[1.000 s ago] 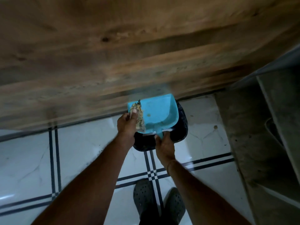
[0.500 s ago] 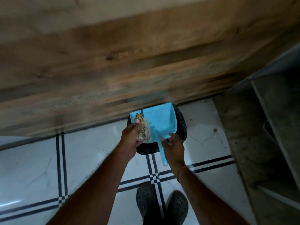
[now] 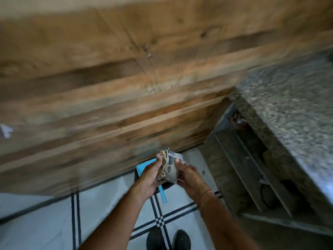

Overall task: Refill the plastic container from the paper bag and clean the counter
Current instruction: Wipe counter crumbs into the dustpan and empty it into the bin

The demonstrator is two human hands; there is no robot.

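My left hand (image 3: 150,175) grips a crumpled, patterned cloth (image 3: 169,164) by its left side. My right hand (image 3: 189,175) holds the cloth's right side, thumb on top. Both hands are raised above a blue dustpan (image 3: 144,167), which lies flat on a black bin (image 3: 168,185) on the floor; its handle (image 3: 163,195) sticks out toward me. The hands and cloth hide most of the pan and bin. The speckled granite counter (image 3: 288,109) runs along the right. The plastic container and the paper bag are not in view.
A wide wooden panel (image 3: 117,91) fills the view ahead, reaching down to the floor. Open shelves (image 3: 243,168) with dark items sit under the counter. The floor is white tile with black lines (image 3: 158,219). My feet in dark clogs (image 3: 167,239) stand just behind the bin.
My right hand let go of the dustpan handle and came up to the cloth. My left hand lifted the cloth off the pan. The view tilted up, bringing the counter in.
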